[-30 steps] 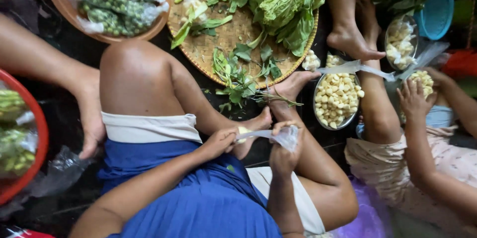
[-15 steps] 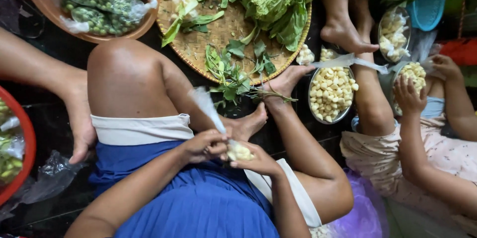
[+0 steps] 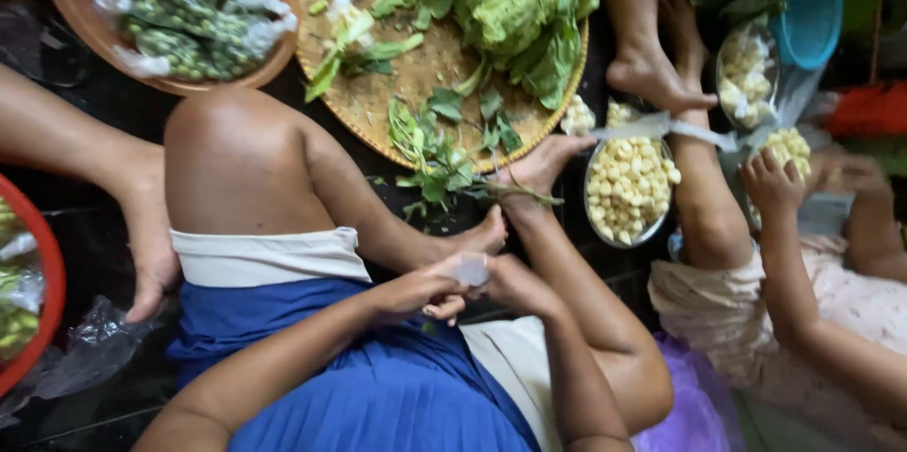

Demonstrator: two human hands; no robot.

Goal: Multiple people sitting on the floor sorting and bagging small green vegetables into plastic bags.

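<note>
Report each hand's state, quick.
Left hand: closed on a small clear plastic bag.
Right hand: closed on the same bag.

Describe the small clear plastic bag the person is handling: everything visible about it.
The small plastic bag is thin, translucent and whitish, bunched up so its contents cannot be made out. It sits above the blue skirt, pinched between the left hand and right hand, whose fingertips close around it from both sides. Only its crumpled top shows.

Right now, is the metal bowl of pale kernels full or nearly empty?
Nearly full: pale kernels fill the metal bowl almost to its rim, hiding the bottom.
</note>
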